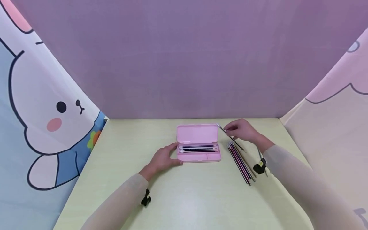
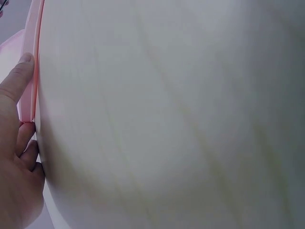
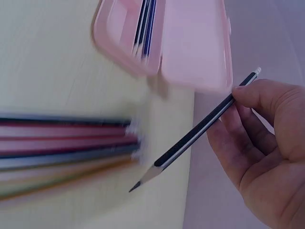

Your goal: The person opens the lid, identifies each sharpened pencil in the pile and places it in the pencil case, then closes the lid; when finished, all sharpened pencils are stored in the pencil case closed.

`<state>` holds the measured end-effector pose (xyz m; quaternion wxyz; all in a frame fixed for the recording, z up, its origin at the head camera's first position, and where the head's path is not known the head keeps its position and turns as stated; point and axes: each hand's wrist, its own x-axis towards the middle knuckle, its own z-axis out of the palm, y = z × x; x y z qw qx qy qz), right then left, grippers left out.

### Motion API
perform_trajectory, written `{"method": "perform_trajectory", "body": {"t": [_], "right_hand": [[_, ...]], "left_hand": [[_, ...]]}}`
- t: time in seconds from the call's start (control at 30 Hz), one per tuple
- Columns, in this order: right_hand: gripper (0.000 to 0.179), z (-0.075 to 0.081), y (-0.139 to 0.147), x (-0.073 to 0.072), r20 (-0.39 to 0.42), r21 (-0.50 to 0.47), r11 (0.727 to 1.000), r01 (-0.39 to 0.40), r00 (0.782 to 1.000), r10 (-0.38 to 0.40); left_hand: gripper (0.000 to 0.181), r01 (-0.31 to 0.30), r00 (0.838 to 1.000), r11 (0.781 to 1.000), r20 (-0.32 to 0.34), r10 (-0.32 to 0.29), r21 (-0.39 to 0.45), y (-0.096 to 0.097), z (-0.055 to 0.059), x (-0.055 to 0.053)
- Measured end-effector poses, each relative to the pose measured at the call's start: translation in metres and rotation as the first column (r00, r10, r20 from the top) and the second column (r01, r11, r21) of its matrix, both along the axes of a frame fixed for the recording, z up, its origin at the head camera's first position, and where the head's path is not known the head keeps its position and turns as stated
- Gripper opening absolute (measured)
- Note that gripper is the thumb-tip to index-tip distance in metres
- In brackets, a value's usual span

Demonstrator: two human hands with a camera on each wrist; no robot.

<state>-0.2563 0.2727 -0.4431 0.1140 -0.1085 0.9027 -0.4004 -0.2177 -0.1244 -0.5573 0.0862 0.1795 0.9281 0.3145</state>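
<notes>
A pink pencil case (image 1: 192,157) lies with its lid (image 1: 197,134) raised at the back. Several dark-striped pencils (image 1: 198,149) lie side by side in its rear compartment. My left hand (image 1: 163,158) holds the case at its left end, the thumb (image 2: 20,74) along the front wall and the fingers around the side. To the right of the case, my right hand (image 1: 242,129) pinches a black-and-white striped pencil (image 3: 202,121) between thumb and fingers. That pencil slants, its sharpened point down toward the table and its white end up.
A bundle of several pencils (image 1: 240,164), striped red, black and gold, lies on the pale table (image 1: 178,195) below my right hand. Another thin pencil (image 1: 259,154) shows partly behind the right wrist. A purple panel (image 1: 189,64) stands along the table's back edge, with printed cloth at both sides.
</notes>
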Motion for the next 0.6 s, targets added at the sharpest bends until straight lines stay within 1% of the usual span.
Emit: {"method": "perform_trajectory", "body": {"t": [0.2,0.33,0.47,0.6], "right_hand": [[0.023,0.002,-0.041,-0.010,-0.040,-0.022,0.998,-0.061,0.997,0.060],[0.022,0.000,-0.067,-0.016,-0.067,-0.027,0.994,-0.110,0.992,0.108],[0.022,-0.004,-0.089,-0.019,-0.059,-0.037,0.988,-0.149,0.987,0.147],[0.020,-0.012,-0.107,-0.022,-0.068,-0.033,0.983,-0.181,0.982,0.178]], "left_hand": [[0.098,-0.002,1.000,1.000,0.004,0.002,0.000,-0.001,0.001,-0.001],[0.098,-0.003,1.000,1.000,0.004,0.003,0.002,-0.001,0.001,0.000],[0.098,-0.008,1.000,1.000,0.010,0.008,-0.003,0.000,0.001,-0.001],[0.099,-0.003,1.000,1.000,0.017,0.003,-0.001,-0.001,0.001,0.000]]}}
